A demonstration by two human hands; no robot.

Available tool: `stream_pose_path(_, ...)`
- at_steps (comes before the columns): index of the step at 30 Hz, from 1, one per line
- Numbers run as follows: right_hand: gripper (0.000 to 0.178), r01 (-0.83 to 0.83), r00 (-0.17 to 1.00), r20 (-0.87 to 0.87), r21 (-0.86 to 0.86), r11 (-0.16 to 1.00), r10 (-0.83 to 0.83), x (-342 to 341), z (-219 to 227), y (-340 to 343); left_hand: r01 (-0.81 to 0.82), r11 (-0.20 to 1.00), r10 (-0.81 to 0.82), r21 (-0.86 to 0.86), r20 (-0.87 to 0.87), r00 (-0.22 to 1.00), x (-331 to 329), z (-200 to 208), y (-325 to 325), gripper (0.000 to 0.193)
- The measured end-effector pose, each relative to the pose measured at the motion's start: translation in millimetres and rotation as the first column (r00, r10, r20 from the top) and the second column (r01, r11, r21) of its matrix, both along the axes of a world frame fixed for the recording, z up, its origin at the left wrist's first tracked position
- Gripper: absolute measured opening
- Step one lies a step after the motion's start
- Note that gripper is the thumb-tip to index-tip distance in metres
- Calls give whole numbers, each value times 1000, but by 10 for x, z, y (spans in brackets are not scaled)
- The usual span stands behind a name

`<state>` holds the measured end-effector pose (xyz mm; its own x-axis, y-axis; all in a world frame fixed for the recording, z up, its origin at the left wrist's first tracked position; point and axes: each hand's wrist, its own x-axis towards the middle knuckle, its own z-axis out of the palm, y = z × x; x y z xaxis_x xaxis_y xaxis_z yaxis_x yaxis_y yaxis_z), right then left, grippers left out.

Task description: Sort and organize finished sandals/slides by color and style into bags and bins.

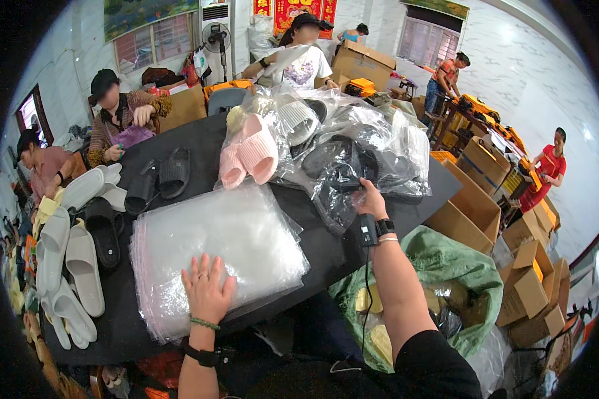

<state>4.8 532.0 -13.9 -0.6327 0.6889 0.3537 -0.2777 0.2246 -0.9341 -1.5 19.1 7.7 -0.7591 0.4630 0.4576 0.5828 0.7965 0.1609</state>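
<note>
**Left hand (209, 289) flat on the stack of clear plastic bags (226, 236), right hand (373, 201) at a bag of black slides (333, 189)**

In the head view, the left palm faces down on the near part of the stack, its fingers straight, slightly spread and gripping nothing. The stack lies on the black tabletop (327, 256) in front of the person; its longer axis runs left to right, rising a little toward the right, with a pinkish strip along its left edge. The left hand is the nearer one to it, and most of the stack reaches away beyond those fingertips.

The right arm reaches farther out. Its fingers are bent at the right side of the bag of black slides, touching the film; I cannot tell whether they are closed on it. From these fingertips the bag spreads leftward, and a loose tail of film points back toward the person. Clear film and glare hide the slides' long axis.

Beyond and around that bag is a heap of bagged footwear, with a pair of pink slides (256, 156) just past the stack's far edge. Pale slides (84, 269) line the table's left end, two dark slides (175, 174) sit between them and the heap, and a green woven sack (476, 269) stands open below the right forearm.
</note>
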Motion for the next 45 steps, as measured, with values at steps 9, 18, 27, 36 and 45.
stream_pose_path(9,19,-415,909,-310,-711,568,278,479,746,-506,-30,999,30,-44,9,1000,-15,-32,-46,56)
stream_pose_path(18,28,-428,903,-346,-688,586,254,706,1509,-1483,-26,999,27,-33,35,999,-37,-75,-55,57)
stream_pose_path(27,51,-697,645,-444,-676,240,622,218,1351,-3190,-16,1000,20,-22,199,980,-24,33,27,54)
stream_pose_path(36,45,-955,-89,320,-297,11,943,502,1124,-3843,-24,999,26,-46,45,999,3,-105,-72,42)
stream_pose_path(45,40,-377,914,387,703,602,121,-186,1062,-2713,-39,998,46,48,-146,988,-48,-55,-55,49)
